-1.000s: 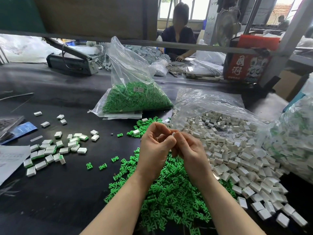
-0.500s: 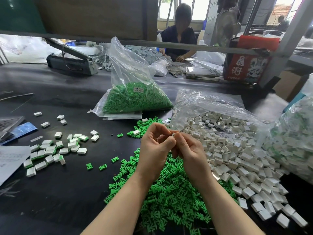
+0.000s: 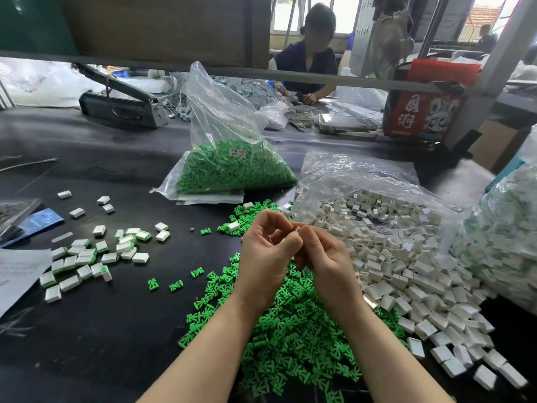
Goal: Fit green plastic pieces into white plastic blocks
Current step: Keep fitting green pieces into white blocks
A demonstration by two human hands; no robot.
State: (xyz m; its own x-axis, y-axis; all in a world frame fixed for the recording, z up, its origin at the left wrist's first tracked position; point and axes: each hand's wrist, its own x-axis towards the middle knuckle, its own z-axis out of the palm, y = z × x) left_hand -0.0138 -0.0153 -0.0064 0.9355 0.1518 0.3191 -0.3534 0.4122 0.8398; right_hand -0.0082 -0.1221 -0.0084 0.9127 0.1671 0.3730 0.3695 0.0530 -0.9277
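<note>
My left hand (image 3: pixel 267 254) and my right hand (image 3: pixel 325 263) meet fingertip to fingertip above the table, pinching one small white block (image 3: pixel 297 230) between them. Most of the block is hidden by my fingers, and no green piece shows in it. Below my wrists lies a loose heap of green plastic pieces (image 3: pixel 293 333). A spill of white blocks (image 3: pixel 406 274) spreads to the right out of an open clear bag. At the left lies a scatter of white blocks with green showing at their edges (image 3: pixel 87 257).
A clear bag of green pieces (image 3: pixel 232 167) stands behind the heap. Another bag of white and green parts (image 3: pixel 502 251) sits at the far right. Paper (image 3: pixel 17 274) lies at the left edge, a bag sealer (image 3: pixel 122 103) at the back, and a person (image 3: pixel 308 62) works opposite.
Both hands hold the same spot and grip. Only slight finger movement around the white block shows.
</note>
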